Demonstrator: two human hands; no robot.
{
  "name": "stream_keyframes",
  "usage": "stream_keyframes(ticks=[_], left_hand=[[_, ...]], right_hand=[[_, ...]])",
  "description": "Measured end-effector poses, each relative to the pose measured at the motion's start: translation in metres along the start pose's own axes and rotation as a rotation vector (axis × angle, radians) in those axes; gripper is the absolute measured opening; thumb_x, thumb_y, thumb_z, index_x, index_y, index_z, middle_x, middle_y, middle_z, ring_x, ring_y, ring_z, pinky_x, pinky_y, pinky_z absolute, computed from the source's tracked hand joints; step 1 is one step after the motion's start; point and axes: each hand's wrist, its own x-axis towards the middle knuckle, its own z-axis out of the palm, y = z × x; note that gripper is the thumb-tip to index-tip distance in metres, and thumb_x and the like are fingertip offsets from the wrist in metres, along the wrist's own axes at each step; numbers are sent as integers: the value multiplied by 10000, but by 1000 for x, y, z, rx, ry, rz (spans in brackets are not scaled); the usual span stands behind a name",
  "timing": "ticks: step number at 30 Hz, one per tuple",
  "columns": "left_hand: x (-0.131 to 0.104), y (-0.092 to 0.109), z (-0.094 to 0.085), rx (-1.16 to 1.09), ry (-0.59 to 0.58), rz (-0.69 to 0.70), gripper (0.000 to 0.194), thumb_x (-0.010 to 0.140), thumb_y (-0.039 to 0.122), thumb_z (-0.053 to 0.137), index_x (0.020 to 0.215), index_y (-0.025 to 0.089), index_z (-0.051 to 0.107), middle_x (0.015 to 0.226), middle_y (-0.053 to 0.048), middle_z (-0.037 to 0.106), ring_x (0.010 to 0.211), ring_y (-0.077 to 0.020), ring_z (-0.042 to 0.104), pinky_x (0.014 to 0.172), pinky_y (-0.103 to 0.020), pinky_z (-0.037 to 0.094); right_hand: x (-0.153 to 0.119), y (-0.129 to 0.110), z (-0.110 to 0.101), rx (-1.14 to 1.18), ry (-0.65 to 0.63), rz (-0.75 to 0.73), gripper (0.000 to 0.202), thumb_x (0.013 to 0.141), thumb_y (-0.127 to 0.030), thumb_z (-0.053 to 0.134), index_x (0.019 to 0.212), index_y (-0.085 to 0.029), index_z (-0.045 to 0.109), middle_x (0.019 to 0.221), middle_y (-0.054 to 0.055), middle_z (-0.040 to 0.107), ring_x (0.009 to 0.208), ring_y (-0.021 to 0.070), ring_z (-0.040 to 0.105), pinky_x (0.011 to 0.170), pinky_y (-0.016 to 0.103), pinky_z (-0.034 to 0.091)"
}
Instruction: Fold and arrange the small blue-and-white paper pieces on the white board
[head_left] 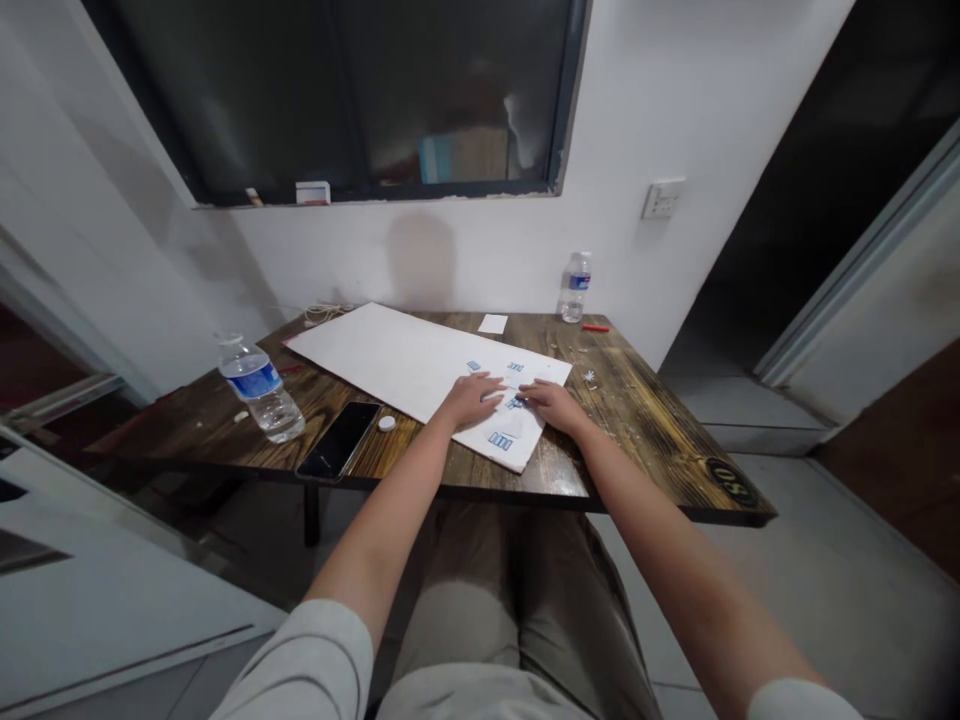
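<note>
A long white board (405,350) lies slanted across the dark wooden table. My left hand (472,400) rests on its near right part, fingers stretched toward the middle. Opposite it, my right hand (555,403) has its fingers drawn together at a small blue-marked piece (516,404); whether it grips this piece is too small to tell. Around the hands are further blue striped marks: one striped figure (500,441) near the board's front corner, another (516,367) beyond the fingers, and a third (473,367) behind my left hand. A pale, thin sheet seems to lie between the hands.
Left of the board stand a water bottle (262,390), a black phone (339,441) and a white cap (387,424). Toward the wall are a white paper piece (493,324), a second bottle (575,287) and a red pen-like stick (596,328). Scraps (590,378) lie right of the board.
</note>
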Motion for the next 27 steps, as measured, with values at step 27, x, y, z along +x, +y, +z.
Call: stream_keyframes(ticks=[27], left_hand=[[-3, -13, 7, 7, -109, 59, 449, 923, 495, 458, 1331, 347, 573, 1485, 37, 485, 1428, -261, 341, 1155, -451, 259]], right_hand=[[10, -21, -1, -430, -176, 195, 571, 954, -570, 384, 1461, -315, 445, 1335, 98, 573, 1182, 285, 524, 993, 407, 391]])
